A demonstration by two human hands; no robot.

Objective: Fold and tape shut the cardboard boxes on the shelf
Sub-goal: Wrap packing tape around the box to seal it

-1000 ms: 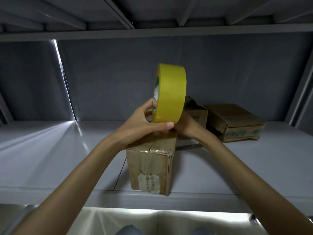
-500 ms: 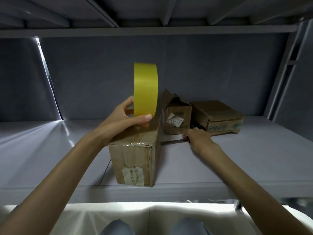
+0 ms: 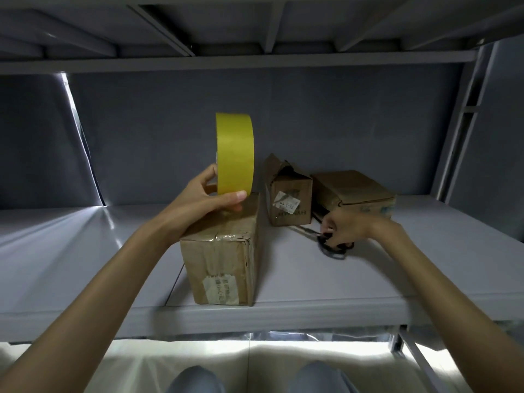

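While left hand (image 3: 202, 201) pinches upright yellow tape roll (image 3: 234, 153), right hand (image 3: 344, 226) grips dark-handled scissors (image 3: 330, 245).
Roll sits above brown cardboard box (image 3: 222, 256) on grey shelf (image 3: 85, 251).

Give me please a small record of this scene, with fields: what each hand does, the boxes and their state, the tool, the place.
left hand: left hand holds yellow tape roll upright over the front box
right hand: right hand has its grip on black scissors lying on the shelf
front box: front box at shelf edge, top flaps down, old clear tape on top
middle box: middle box behind, top flaps partly open
back box: flat box on the right, flaps down
place: grey metal shelf
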